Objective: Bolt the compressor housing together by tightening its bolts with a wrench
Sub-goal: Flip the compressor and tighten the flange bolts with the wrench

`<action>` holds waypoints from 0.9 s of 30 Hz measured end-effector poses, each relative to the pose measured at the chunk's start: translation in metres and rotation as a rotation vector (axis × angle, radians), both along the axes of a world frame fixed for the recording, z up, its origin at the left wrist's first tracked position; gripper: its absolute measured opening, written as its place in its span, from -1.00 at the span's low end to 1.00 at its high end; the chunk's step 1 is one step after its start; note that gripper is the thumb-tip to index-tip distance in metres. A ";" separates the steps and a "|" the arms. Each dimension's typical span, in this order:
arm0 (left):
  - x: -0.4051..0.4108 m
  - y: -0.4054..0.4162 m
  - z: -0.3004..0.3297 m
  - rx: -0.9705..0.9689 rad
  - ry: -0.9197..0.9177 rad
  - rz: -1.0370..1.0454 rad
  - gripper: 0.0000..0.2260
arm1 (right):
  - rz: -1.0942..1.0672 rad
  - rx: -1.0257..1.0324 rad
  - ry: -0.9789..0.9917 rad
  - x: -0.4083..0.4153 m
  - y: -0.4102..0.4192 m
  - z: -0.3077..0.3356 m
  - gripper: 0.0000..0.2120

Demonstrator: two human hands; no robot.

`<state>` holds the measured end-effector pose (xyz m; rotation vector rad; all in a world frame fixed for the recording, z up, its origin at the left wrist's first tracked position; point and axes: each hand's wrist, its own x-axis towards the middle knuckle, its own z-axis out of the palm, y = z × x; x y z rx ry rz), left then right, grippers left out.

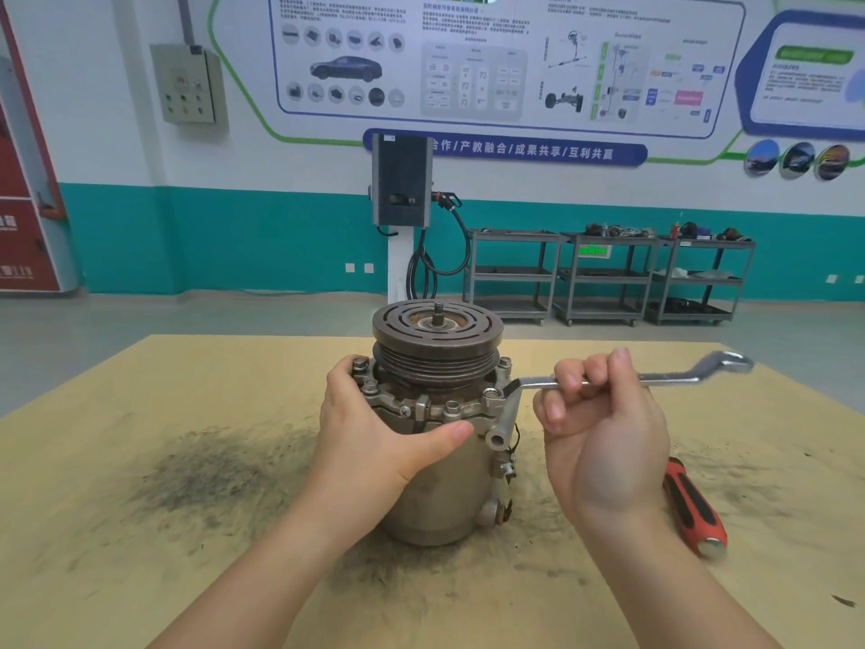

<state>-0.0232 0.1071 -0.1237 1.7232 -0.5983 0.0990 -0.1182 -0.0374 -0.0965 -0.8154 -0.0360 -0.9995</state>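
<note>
A: Start close in. What are the hands doing?

B: The right hand (604,414) has its fingers (573,374) curled round the shank of the wrench (655,379), roughly mid-length. The left hand (379,423) wraps the housing (444,489), thumb lying across the front just under the flange and fingers curled round the far left side, so it is gripping the body.

A: And the housing itself?

B: It stands upright on the counter (140,508), near the middle, with the pulley (437,334) on top. The bolts (451,406) ring the flange under the pulley. The wrench's near end sits by the bolt (490,393) at the front right; I can't tell whether the ring is fully seated over that head.

A: How would you do this pull well?

B: Check first that the ring drops squarely over the head, or it may slip and round the corners. I'd slide the right hand further out toward the free end for leverage, keep the wrench level, and pull in a steady arc. The left hand should brace hard so the housing doesn't twist or tip. Tightening in a crisscross order would likely draw the halves together evenly.

A: Anything else around?

B: A red-handled tool (695,508) lies on the counter right of the housing, behind the right forearm. Farther back, shelf carts (608,274) stand along the wall
</note>
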 end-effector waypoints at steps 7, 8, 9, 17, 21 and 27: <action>0.000 -0.001 -0.001 -0.020 -0.019 0.020 0.08 | -0.448 -0.280 -0.072 -0.002 0.044 -0.018 -0.68; 0.000 -0.001 -0.001 -0.012 -0.015 0.025 0.06 | -0.484 -0.343 -0.073 -0.002 0.050 -0.021 -0.70; 0.000 0.000 0.000 0.000 -0.008 0.029 0.03 | -0.501 -0.388 -0.076 -0.002 0.054 -0.022 -0.73; -0.052 -0.025 0.006 0.148 -0.088 0.376 0.11 | -0.351 -0.042 -0.212 -0.018 0.003 0.010 -0.66; -0.072 -0.018 -0.005 0.328 -0.313 0.511 0.02 | -0.119 0.094 -0.143 -0.016 0.001 0.008 -0.54; -0.009 0.029 0.019 0.213 -0.087 0.032 0.27 | 0.097 0.067 -0.081 -0.012 0.010 0.001 -0.57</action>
